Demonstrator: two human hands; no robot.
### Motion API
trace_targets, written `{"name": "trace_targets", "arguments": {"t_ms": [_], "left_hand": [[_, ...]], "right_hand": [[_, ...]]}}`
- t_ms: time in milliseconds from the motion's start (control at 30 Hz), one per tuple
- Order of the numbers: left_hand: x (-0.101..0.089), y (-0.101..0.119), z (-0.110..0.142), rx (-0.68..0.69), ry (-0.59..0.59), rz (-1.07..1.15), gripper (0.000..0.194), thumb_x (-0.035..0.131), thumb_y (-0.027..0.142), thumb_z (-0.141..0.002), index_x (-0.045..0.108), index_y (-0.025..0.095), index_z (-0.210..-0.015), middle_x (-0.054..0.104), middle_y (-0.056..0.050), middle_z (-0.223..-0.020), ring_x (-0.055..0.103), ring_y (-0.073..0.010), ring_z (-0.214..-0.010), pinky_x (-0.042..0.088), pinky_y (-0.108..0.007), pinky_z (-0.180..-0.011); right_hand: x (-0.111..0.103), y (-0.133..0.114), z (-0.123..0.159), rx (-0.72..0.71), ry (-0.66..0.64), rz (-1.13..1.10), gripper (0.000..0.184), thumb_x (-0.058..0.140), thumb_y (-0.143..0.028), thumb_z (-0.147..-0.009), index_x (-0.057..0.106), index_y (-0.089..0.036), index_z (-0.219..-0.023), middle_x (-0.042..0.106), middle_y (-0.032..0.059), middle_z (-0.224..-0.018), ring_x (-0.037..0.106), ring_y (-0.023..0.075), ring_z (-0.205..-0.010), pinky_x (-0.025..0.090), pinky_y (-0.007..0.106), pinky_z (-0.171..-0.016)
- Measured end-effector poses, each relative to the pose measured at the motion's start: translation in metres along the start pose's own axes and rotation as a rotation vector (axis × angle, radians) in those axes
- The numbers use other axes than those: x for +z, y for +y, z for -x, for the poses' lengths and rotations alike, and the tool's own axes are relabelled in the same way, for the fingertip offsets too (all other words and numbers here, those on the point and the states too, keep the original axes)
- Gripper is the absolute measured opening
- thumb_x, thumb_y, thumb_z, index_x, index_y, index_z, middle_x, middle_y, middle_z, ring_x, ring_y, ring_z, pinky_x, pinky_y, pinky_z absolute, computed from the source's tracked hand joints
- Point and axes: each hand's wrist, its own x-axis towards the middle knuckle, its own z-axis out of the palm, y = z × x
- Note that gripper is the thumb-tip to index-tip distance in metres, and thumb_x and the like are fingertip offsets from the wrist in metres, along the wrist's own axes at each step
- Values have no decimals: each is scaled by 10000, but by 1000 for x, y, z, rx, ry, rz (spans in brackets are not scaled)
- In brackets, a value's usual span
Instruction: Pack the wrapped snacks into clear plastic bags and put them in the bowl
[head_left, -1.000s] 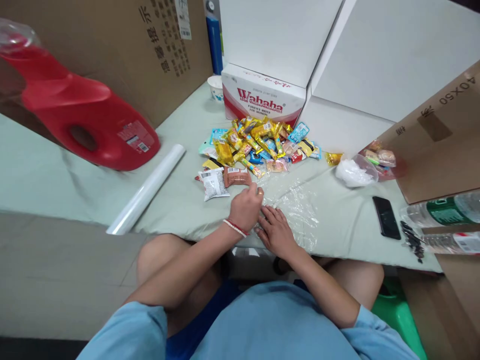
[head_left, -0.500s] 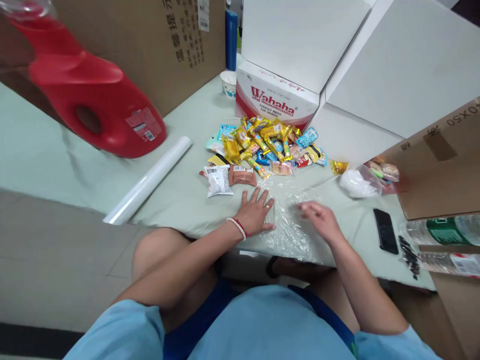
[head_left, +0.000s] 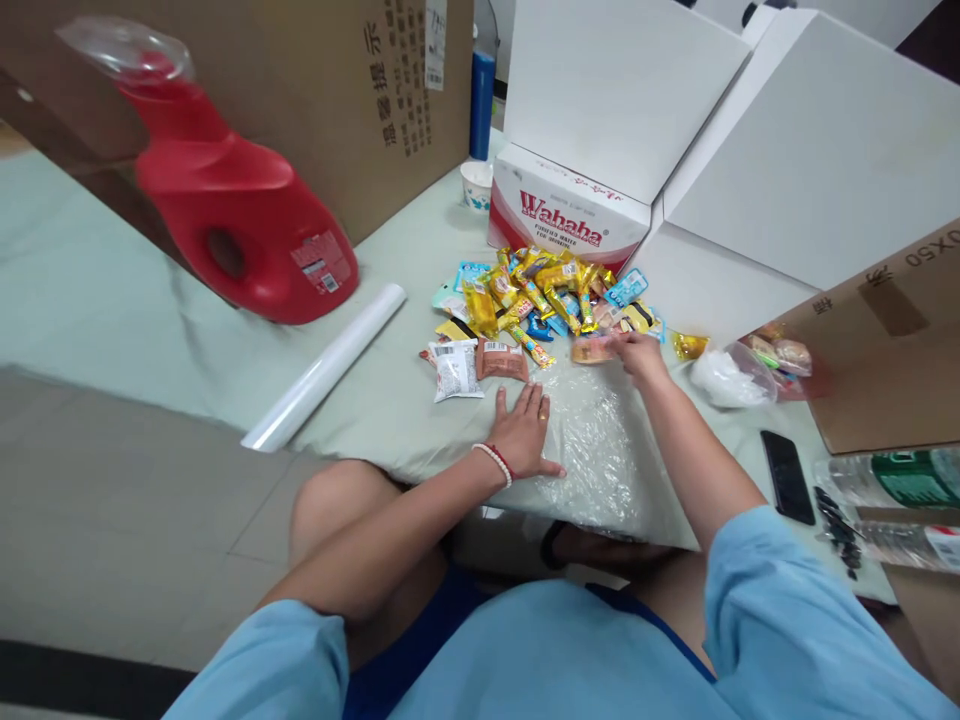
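Observation:
My left hand [head_left: 521, 435] lies flat with its fingers spread, pressing the left edge of a clear crinkled plastic bag [head_left: 600, 440] spread on the cloth. At the front of the snack pile, my right hand [head_left: 639, 356] pinches the right end of a pink-wrapped snack packet [head_left: 590, 349]. Its fingertips are partly hidden. Behind it, gold-wrapped snack sticks [head_left: 559, 277] and blue packets [head_left: 626, 288] lie heaped. A white packet [head_left: 457, 370] and a brown packet [head_left: 502, 360] rest in front of the heap, just beyond my left hand.
A white roll [head_left: 326, 365] and a red jug [head_left: 247, 220] stand to the left. Behind the snacks are a Wahaha box [head_left: 566, 210] and a paper cup [head_left: 477, 185]. To the right lie a white plastic bundle [head_left: 731, 375], a phone [head_left: 787, 477] and bottles [head_left: 892, 478].
My right hand has moved forward from above the plastic bag to the pink snack packet and taken hold of its end. My left hand stays flat on the bag's edge. The view has shifted slightly.

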Motion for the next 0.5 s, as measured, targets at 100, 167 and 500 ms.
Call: {"name": "trace_targets", "arguments": {"t_ms": [100,167,500], "left_hand": [[-1,0,1,-10,6,12,1228,604,866,-710,270,119,-1626,113,-215,-1718,31,-454,-1578,-2,-775,-1182],[-2,1,1,-17,5,14,1229,619,860,-702,272,129,-1626,113,-204,-1720,22,-457,-1577,1,-785,-1176],[1,2,-1,-23,3,-12,1234,614,862,-703,269,116,-1624,98,-214,-1718,31,-447,-1580,3,-797,-1167]], "right_hand": [[-55,-4,22,-64,30,12,286,697,-448,-698,588,-189,-752,574,-25,-610,482,118,-543,370,230,-518],[-92,-7,44,-132,-29,79,275,701,-435,-690,581,-197,-756,574,-29,-605,481,116,-534,349,228,-516],[-36,-18,144,-231,-398,510,155,662,-375,-851,646,-221,-849,668,10,-714,587,160,-630,350,249,-580]]}}
